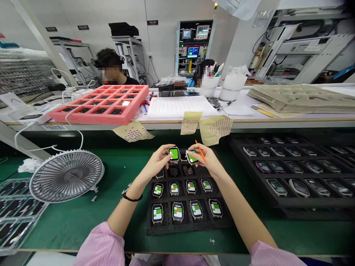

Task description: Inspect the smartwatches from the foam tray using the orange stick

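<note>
My left hand [161, 159] is closed on a smartwatch [173, 154] with a lit green screen, its thumb at the screen's edge. In my right hand [206, 157] is a second smartwatch [192, 156], its green screen partly covered by fingers. An orange pen-like stick [200, 151] is also gripped in that hand. Both hands are over the far rows of a black foam tray [172, 231]. Several watch bodies with lit green-and-white screens, such as this near one [157, 213], lie in its nearer pockets. Darker pieces sit in the pockets behind, partly hidden by my hands.
A grey fan [68, 175] lies at left beside clear trays [16, 221]. On the right are black trays [266, 199] of watches. A pink foam tray [127, 117] and papers [177, 107] rest on the raised shelf. Two people sit beyond it.
</note>
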`<state>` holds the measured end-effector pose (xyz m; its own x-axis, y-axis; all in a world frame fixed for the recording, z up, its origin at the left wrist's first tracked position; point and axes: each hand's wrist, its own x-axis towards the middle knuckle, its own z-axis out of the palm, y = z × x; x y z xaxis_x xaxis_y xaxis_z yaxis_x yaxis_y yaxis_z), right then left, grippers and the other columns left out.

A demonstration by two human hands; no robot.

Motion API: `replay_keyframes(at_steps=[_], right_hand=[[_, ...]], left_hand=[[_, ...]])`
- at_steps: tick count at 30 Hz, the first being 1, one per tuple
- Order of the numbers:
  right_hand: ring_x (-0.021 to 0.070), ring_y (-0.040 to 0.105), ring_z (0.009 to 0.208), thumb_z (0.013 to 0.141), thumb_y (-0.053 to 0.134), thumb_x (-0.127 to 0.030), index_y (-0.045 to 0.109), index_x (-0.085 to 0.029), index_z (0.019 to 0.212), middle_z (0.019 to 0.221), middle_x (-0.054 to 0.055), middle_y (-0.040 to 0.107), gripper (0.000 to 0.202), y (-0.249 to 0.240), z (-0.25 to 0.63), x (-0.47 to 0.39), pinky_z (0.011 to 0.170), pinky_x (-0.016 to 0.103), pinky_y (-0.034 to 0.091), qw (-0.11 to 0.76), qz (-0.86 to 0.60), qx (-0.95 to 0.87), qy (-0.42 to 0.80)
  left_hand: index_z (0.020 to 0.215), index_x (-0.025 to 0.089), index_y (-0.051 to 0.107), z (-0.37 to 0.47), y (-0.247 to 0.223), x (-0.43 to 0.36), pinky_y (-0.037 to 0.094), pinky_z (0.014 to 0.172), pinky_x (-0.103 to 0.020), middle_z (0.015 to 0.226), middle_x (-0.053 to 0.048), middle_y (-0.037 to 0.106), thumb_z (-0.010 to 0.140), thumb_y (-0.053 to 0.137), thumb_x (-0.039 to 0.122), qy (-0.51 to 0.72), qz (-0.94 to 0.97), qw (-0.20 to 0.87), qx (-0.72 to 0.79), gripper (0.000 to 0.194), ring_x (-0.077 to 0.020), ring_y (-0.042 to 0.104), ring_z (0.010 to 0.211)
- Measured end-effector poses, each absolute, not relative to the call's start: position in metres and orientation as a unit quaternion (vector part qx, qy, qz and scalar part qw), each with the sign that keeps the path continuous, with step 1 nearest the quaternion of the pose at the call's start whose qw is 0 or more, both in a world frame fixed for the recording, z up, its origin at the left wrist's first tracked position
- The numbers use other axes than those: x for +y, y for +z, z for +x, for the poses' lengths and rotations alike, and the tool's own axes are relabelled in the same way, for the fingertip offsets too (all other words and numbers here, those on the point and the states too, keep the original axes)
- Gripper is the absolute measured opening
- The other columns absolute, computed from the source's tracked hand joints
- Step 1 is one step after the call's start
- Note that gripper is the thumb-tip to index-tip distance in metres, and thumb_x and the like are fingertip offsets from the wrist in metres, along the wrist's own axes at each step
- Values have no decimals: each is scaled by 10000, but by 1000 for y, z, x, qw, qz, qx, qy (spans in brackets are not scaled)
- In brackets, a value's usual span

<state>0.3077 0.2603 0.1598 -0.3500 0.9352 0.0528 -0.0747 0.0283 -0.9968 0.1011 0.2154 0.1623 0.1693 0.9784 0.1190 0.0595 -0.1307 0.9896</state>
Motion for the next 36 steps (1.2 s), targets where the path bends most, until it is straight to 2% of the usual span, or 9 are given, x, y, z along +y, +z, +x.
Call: replay_keyframes(at_steps=[6, 13, 19, 24, 29, 33, 36], right_hand=[[117, 587, 630, 649, 824, -352, 618, -226, 990, 935, 25, 641, 418, 157, 313, 262, 494, 240, 493, 410, -322, -612, 595], [141, 617, 735, 662, 826, -292, 615, -231, 1004, 907, 10, 638, 406, 157, 313, 261, 647, 284, 543, 407, -311, -629, 585], [104, 572, 589, 734, 766, -370, 613, -216, 999, 871, 8, 637, 342, 157, 312, 261, 520, 252, 488, 414, -311, -610, 599], [107, 572, 605, 653, 827, -315, 615, -219, 980, 847, -1, 637, 402, 158, 311, 260, 479, 221, 440, 413, -324, -616, 588], [85, 531, 531, 712, 775, -392, 614, -216, 965, 806, -8, 626, 348, 158, 310, 260, 426, 214, 375, 415, -327, -601, 600], [90, 531, 567, 664, 815, -333, 610, -215, 955, 838, -2, 637, 375, 159, 309, 260, 451, 219, 389, 419, -327, -602, 596], [89, 523, 562, 683, 800, -341, 610, -217, 952, 834, -5, 633, 352, 160, 310, 259, 471, 228, 406, 417, -326, -597, 603]], left_hand=[[1270, 210, 476, 101, 163, 213, 446, 549, -197, 1204, -106, 596, 825, 657, 297, 453, 599, 499, 433, 488, -177, 654, 881], [1284, 213, 463, 99, 166, 211, 459, 591, -214, 1198, -97, 593, 784, 701, 271, 450, 603, 486, 445, 557, -160, 634, 863], [1266, 212, 470, 98, 165, 212, 504, 742, -263, 1235, -95, 581, 748, 744, 270, 462, 609, 475, 437, 589, -154, 626, 904], [1263, 207, 456, 99, 165, 212, 491, 718, -248, 1236, -95, 569, 742, 743, 247, 467, 605, 479, 433, 596, -139, 620, 878], [1251, 201, 451, 100, 165, 212, 476, 704, -244, 1233, -97, 566, 747, 729, 235, 470, 603, 474, 437, 576, -133, 617, 859], [1237, 202, 459, 100, 165, 212, 483, 717, -257, 1197, -89, 577, 740, 734, 240, 474, 602, 470, 438, 570, -140, 622, 855], [1232, 203, 462, 99, 165, 212, 490, 729, -261, 1190, -86, 577, 735, 740, 242, 480, 598, 470, 437, 571, -143, 623, 859]])
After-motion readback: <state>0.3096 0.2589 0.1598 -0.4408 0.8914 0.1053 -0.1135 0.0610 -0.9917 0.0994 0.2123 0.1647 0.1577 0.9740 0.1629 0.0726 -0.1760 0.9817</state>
